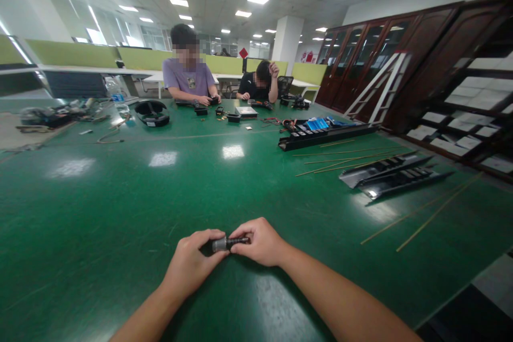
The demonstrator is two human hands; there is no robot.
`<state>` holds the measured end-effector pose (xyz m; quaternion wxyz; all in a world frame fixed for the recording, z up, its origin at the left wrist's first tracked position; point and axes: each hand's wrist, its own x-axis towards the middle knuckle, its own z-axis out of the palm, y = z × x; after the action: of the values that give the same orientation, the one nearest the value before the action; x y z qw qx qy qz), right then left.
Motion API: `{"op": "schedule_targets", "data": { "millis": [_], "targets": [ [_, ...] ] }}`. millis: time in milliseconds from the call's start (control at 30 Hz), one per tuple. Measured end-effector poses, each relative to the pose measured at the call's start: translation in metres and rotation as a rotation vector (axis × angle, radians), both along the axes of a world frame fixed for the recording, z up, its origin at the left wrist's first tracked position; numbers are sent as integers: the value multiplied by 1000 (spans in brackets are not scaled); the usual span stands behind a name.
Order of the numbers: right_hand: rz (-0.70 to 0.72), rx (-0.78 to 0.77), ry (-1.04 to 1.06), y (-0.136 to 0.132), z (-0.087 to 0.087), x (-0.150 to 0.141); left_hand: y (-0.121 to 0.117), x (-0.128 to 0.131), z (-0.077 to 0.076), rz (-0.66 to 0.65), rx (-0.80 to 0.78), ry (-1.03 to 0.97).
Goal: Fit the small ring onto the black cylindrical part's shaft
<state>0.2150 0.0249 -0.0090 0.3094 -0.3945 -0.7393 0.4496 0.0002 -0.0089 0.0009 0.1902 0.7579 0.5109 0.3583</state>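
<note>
Above the bench (192, 187), grips a metal cylinder (220, 245) in the left hand (188, 267) — pinches the dark rod (234, 241) at its end with the right hand (262, 243); cannot tell whether fully joined.

Open run: green tabletop (120, 203), centre and left.
Thin rods (438, 212), dark channels (401, 186) obstruct right; black headset (154, 119) far left.
</note>
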Motion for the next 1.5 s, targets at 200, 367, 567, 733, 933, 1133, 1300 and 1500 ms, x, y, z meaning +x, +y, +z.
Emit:
{"op": "schedule_targets", "data": {
  "millis": [200,367,567,733,933,1133,1300,1500],
  "targets": [
    [-14,-28,-2,1,-5,-1,0,0,-1,-3,16,-8],
    [-12,-57,31,0,-4,-2,0,-1,-1,-2,15,-8],
    [-8,-73,45,1,0,-2,0,-1,-1,-11,7,-2],
    [-7,-107,60,1,0,-2,1,-1,-2,-11,1,-3],
    [-15,-123,92,0,-1,-2,1,0,-1,-3,-3,5],
    [-18,-124,74,0,2,-2,0,0,1,-1,-5,0],
    [-26,-104,61,0,3,0,1,1,1,-7,13,8],
    [-22,-77,36,1,-1,1,1,2,2,-4,21,6]
  ]
}}
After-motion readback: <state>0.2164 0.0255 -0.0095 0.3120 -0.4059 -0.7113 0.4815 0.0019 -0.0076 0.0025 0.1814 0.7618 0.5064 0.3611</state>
